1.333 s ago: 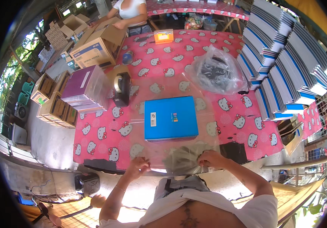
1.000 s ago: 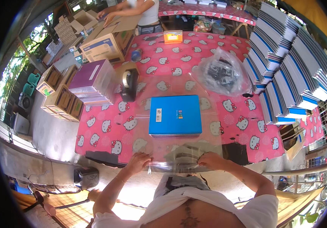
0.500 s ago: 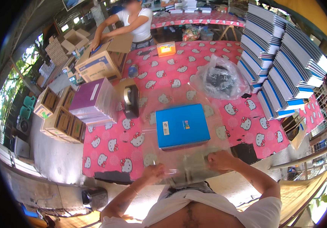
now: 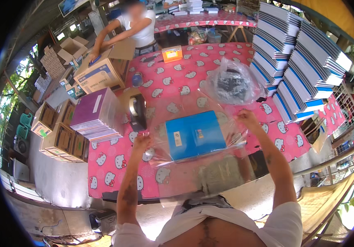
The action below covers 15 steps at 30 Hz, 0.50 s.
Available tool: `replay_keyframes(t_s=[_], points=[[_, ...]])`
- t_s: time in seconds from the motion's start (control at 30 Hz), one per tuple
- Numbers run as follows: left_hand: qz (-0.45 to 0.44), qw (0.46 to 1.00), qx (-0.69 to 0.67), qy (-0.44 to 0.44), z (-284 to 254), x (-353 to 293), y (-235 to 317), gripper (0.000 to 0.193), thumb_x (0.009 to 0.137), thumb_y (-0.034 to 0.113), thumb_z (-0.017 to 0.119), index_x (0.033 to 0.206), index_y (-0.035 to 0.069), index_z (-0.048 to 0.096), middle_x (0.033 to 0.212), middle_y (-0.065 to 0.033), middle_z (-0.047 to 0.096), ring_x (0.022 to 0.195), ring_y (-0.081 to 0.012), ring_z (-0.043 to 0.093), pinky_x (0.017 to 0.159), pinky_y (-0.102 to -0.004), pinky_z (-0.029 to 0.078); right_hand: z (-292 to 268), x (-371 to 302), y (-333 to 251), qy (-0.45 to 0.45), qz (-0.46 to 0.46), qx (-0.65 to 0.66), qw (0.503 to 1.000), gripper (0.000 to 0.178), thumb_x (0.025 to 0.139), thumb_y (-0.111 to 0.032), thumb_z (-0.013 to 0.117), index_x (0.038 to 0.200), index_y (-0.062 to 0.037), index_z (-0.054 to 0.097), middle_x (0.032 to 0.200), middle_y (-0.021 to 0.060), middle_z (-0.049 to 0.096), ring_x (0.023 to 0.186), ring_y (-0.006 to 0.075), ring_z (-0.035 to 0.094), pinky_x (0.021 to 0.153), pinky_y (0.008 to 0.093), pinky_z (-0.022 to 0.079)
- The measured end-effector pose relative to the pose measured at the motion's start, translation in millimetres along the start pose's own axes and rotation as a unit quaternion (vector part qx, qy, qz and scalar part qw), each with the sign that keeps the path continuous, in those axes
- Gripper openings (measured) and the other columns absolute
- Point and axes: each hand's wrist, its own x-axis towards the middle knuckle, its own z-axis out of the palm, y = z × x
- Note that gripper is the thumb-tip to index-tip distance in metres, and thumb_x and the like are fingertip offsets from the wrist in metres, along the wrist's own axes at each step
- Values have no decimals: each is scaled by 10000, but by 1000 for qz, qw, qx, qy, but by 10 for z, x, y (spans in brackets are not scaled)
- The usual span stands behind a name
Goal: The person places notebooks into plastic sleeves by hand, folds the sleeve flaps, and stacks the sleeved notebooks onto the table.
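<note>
In front of me a blue spiral notebook (image 4: 207,142) lies on the table, with clear plastic film under it and folded over its near part. My left hand (image 4: 142,142) is closed on the film's left side, close to the tape dispenser. The film's right side is gripped by my right hand (image 4: 247,118), fingers pinched, to the right of the notebook. Between my hands the clear plastic film (image 4: 181,173) is stretched across the cover, and more of it spreads toward the table's near edge.
Purple notebooks (image 4: 87,109) stand stacked at left, beside a black tape dispenser (image 4: 137,113). A bag of dark material (image 4: 231,84) lies behind the notebook. Tall notebook stacks (image 4: 304,61) rise at right. Across the table a person (image 4: 137,26) reaches into a carton (image 4: 98,76).
Both hands have moved forward from the table's near edge to either side of the notebook, pulling the plastic film up and over it.
</note>
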Motion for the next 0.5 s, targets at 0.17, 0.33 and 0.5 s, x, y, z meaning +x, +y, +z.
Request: replay_keyframes(t_s=[0.17,0.33,0.5], points=[[-171,980,-101,-15,217,67,-337,203,970,207,483,1083,44,530,1048,-210,672,917,-331,687,789,-442,574,580,114,129,-66,262,240,932,120,896,-164,652,935,-60,608,871,96,674,738,178,660,641,344,562],[-158,956,-237,-69,399,46,-426,271,964,216,466,1137,13,511,1162,-230,627,1050,-375,637,936,-492,517,678,105,161,-181,292,295,892,208,959,-199,598,1091,-51,534,1061,116,669,852,240,679,797,415,579],[-167,950,-257,-51,394,-93,-479,256,981,209,454,1143,17,505,1211,-240,603,1151,-387,587,1015,-517,463,842,81,-66,-195,285,315,884,232,995,-285,567,1070,-71,521,1099,92,650,971,224,654,833,411,555]])
